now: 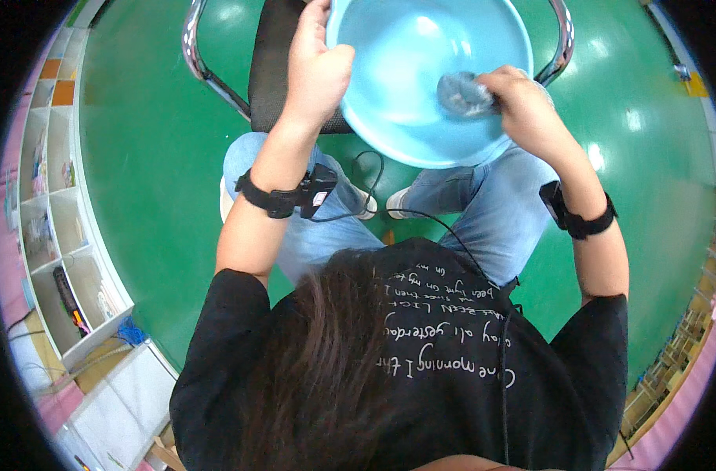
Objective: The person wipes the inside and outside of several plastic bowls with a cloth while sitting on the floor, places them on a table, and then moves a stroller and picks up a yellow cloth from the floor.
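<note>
A round light-blue basin is tilted in front of me, over the chair and my knees. My left hand is closed on its left rim, the thumb outside and the fingers partly hidden behind the edge. Inside the basin's right half, my right hand grips a bunched grey-blue cloth. The cloth looks pressed against the inner wall, a little blurred, so its exact make is hard to see. No other item shows within the basin.
A chair with a black mesh seat and chrome armrests stands before me on the green floor. White shelving lines the left side. Black straps sit on both my forearms, and a thin black cable runs across my lap.
</note>
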Action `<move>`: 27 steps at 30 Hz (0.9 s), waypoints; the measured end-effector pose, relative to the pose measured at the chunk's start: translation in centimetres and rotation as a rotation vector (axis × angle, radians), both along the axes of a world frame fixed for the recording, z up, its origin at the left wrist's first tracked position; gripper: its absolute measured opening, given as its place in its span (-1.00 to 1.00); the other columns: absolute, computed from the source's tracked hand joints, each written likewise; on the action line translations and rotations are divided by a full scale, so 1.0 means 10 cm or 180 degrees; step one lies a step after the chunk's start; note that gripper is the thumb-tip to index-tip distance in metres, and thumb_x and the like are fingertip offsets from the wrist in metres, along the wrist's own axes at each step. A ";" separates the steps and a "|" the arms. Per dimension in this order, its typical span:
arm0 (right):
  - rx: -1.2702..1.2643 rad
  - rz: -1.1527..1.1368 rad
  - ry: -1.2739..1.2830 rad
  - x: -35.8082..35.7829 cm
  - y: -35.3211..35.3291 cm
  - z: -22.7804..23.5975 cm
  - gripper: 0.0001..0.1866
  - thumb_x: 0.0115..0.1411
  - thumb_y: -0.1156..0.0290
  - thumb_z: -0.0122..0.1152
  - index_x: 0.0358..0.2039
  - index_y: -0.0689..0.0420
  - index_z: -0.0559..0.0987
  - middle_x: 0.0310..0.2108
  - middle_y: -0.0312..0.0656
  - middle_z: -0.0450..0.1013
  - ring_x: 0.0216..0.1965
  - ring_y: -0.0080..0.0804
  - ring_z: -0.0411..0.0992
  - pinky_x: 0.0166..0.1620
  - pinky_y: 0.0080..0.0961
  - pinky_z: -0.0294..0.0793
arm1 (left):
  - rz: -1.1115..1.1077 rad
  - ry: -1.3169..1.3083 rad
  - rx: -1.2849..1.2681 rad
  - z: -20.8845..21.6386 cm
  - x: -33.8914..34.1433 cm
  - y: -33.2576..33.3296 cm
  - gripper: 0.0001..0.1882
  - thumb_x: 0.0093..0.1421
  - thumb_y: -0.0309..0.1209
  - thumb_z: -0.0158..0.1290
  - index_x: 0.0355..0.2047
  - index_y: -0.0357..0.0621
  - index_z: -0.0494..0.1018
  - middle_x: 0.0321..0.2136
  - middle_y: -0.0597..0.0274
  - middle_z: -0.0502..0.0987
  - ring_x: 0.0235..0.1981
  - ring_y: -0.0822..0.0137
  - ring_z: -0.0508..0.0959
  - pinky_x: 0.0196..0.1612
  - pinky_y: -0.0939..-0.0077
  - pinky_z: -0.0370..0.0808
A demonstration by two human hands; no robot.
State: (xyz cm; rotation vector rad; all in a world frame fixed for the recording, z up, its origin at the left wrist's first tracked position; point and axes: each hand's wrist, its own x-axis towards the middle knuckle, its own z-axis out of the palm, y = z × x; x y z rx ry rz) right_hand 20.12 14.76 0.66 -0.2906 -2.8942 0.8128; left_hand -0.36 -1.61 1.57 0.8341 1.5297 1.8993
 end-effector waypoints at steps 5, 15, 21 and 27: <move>-0.1711 -0.1430 0.0976 0.18 0.03 0.12 -0.65 0.12 0.71 -0.09 -0.05 0.29 0.46 -0.16 -0.11 0.48 -0.08 -0.40 0.43 0.02 -0.51 0.36 | 0.0687 0.0575 -0.0054 0.05 -0.33 -0.57 -0.34 -0.12 -0.69 -0.16 0.11 -0.31 0.20 -0.02 0.03 0.39 -0.01 0.24 0.42 0.05 0.45 0.36; -0.3311 -0.2613 0.1375 0.17 -0.35 -0.55 -0.55 0.17 0.75 -0.19 0.09 0.30 0.33 0.04 -0.05 0.36 0.05 -0.29 0.35 0.12 -0.41 0.29 | 0.1738 0.0102 0.0192 0.57 -0.92 -2.85 -0.30 -0.27 -0.74 -0.21 0.04 -0.46 0.24 -0.19 -0.07 0.48 -0.23 0.20 0.55 -0.10 0.47 0.52; -0.3342 -0.2775 0.1365 0.02 -0.64 -1.02 -0.54 0.15 0.76 -0.24 0.08 0.28 0.32 0.02 -0.05 0.36 0.01 -0.28 0.37 0.10 -0.38 0.31 | 0.2926 -0.0071 0.0077 0.36 -1.11 -4.17 -0.30 -0.27 -0.73 -0.21 0.04 -0.47 0.23 -0.12 -0.10 0.43 -0.13 0.07 0.50 -0.01 0.34 0.47; -0.2589 -0.2482 0.1167 -0.07 -0.60 -1.44 -0.56 0.16 0.72 -0.22 0.08 0.28 0.30 0.01 -0.08 0.36 0.00 -0.31 0.36 0.09 -0.42 0.29 | 0.4467 -0.0500 0.0025 -0.29 -1.24 -5.03 -0.33 -0.28 -0.77 -0.23 0.00 -0.43 0.23 -0.10 -0.13 0.38 -0.08 -0.09 0.43 0.02 0.02 0.42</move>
